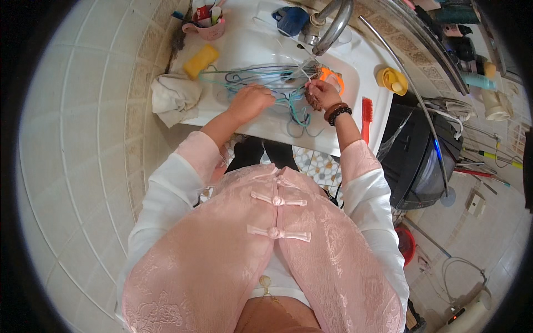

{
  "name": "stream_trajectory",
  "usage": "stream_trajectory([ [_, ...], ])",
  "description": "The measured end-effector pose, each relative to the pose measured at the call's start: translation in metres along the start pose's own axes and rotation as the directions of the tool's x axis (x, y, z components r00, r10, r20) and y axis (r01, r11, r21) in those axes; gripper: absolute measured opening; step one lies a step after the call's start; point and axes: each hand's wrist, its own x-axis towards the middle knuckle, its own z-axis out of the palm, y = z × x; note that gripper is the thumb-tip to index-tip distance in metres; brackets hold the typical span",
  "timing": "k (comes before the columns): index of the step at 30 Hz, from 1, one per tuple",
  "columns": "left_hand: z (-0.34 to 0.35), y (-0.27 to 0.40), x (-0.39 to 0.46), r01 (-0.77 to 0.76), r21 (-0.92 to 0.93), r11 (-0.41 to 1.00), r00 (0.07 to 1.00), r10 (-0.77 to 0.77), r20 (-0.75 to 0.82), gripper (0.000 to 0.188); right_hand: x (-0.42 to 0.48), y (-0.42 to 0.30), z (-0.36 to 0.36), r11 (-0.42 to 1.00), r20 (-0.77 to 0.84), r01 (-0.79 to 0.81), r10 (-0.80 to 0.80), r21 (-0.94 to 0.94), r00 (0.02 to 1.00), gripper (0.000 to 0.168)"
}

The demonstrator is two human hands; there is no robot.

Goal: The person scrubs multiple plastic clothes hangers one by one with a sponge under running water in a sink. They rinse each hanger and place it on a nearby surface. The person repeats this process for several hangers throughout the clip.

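Several wire clothes hangers (250,75), green, blue and grey, lie in a bundle across the white sink (354,75). My left hand (252,102) rests over the near side of the bundle, its fingers curled at the wires; whether it grips one is hard to tell. My right hand (322,95), with dark bracelets at the wrist, pinches a whitish hanger end near the bundle's right side. A brown scrubbing pad (312,100) shows beside and below the right fingers. Just behind that hand lies an orange and white object (333,78) in the basin.
A metal faucet (333,31) arches over the basin, with a blue cup (291,21) behind. At left are a yellow sponge (201,61), a whitish cloth (175,98) and a pink cup (210,30) of toiletries. A red brush (366,118) and yellow cup (392,81) stand right.
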Motion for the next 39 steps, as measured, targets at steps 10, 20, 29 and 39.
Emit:
stream_trajectory([
  [10, -0.064, -0.003, -0.005, -0.12, 0.037, 0.992, 0.986, 0.123, -0.112, 0.01, 0.011, 0.016, 0.003, 0.941, -0.077, -0.065, 0.041, -0.332, 0.996, 0.02],
  [20, -0.198, 0.03, 0.005, -0.261, 0.233, 0.937, 0.95, 0.292, -0.11, 0.014, 0.012, 0.002, 0.056, 0.825, -0.172, -0.021, -0.092, -0.564, 0.981, 0.023],
  [29, -0.241, 0.05, 0.013, -0.222, 0.362, 0.905, 0.933, 0.305, -0.19, 0.016, 0.003, 0.024, 0.045, 0.884, -0.282, 0.017, -0.167, -0.467, 0.945, 0.016],
  [39, -0.106, 0.03, 0.018, -0.112, 0.22, 0.969, 0.98, 0.145, -0.136, 0.014, -0.001, 0.042, -0.026, 0.959, -0.399, -0.02, -0.098, -0.283, 0.912, 0.033],
])
